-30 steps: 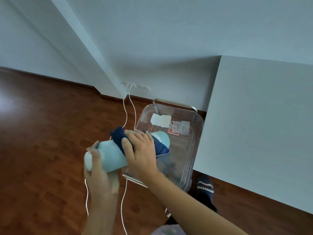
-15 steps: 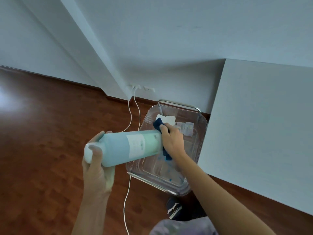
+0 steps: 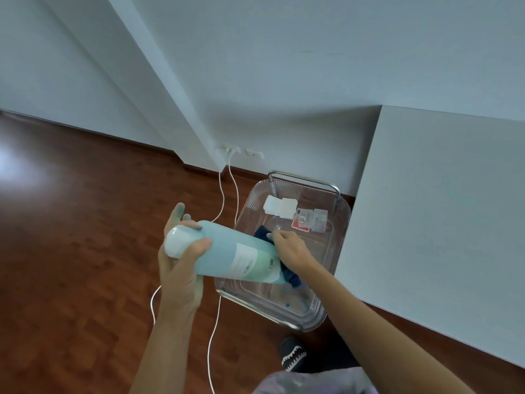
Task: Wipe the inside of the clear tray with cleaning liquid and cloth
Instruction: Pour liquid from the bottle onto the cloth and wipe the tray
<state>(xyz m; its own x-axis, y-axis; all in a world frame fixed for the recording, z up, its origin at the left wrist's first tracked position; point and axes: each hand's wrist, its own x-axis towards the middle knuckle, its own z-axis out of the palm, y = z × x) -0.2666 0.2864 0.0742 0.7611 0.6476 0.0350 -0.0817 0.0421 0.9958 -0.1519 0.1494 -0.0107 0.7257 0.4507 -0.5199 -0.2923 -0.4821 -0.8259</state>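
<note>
- Standing over the work, I see my slipper [image 3: 294, 356] on the wooden floor [image 3: 85, 251], close to the near end of the tray.
- My left hand [image 3: 181, 268] is closed around the bottom end of the cleaning liquid bottle [image 3: 227, 255], with the thumb across it. The bottle lies almost flat, with its other end over the tray.
- I judge that the bottle is rather heavy and smooth, and my fingers look a little wet with blue, so it can slip. A grip around the middle of the body seems safer to me.
- My right hand [image 3: 289, 251] is closed on the dark blue cloth [image 3: 289, 275], which is pressed against the bottle's far end, inside the tray. The cloth is soft and hangs loose, so I think it is best to bunch it in the palm.
- The clear tray [image 3: 335, 268] stands on the floor beside a white panel [image 3: 440, 223]. It looks like stiff, thin plastic with a metal handle [image 3: 305, 179]; it may slide when I push. Some blue drops lie at its near end.
- At the far end, some white and clear small items [image 3: 295, 214] lie in the tray.
- White cables [image 3: 227, 189] run to the wall sockets [image 3: 241, 150].
</note>
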